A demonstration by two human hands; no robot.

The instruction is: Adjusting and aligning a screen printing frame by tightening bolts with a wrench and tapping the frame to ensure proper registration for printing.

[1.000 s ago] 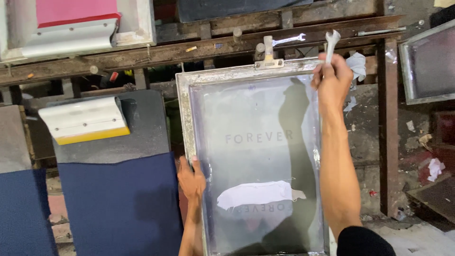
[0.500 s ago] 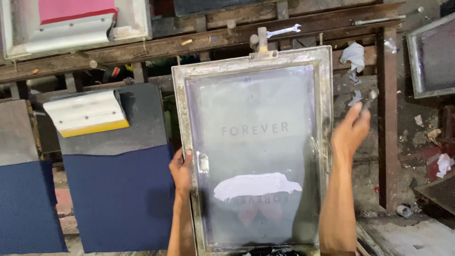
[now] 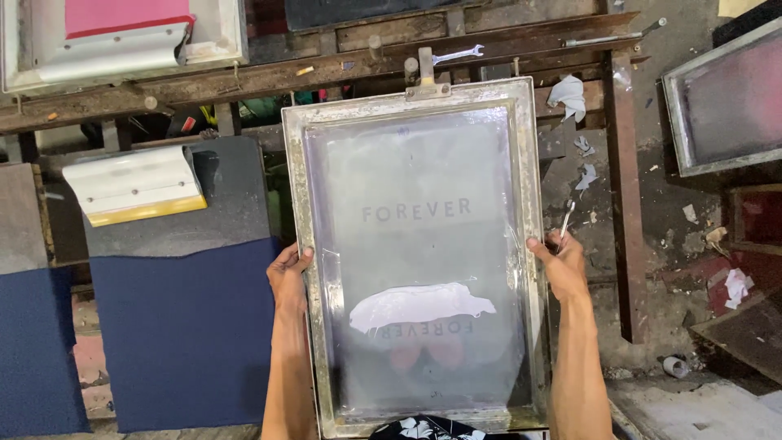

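A metal-framed printing screen (image 3: 456, 91) lies flat in front of me, its far edge under a small clamp (image 3: 425, 81) on the wooden beam. The mesh carries grey lettering and a smear of white ink (image 3: 419, 303) near its lower half. My left hand (image 3: 289, 279) grips the frame's left rail, thumb on top. My right hand (image 3: 562, 267) grips the right rail at about the same height. A thin metal wrench (image 3: 566, 218) sticks up from between its fingers.
A white squeegee with a yellow blade (image 3: 134, 186) rests on a dark pallet covered with navy cloth (image 3: 183, 326) to the left. A pink screen with another squeegee (image 3: 114, 53) sits top left. A spanner (image 3: 456, 55) lies on the beam. Another screen (image 3: 733, 106) and a rusty post (image 3: 623, 204) stand at right.
My right hand came down from the clamp at the frame's top to the right rail, still carrying the wrench. My left hand slid up the left rail.
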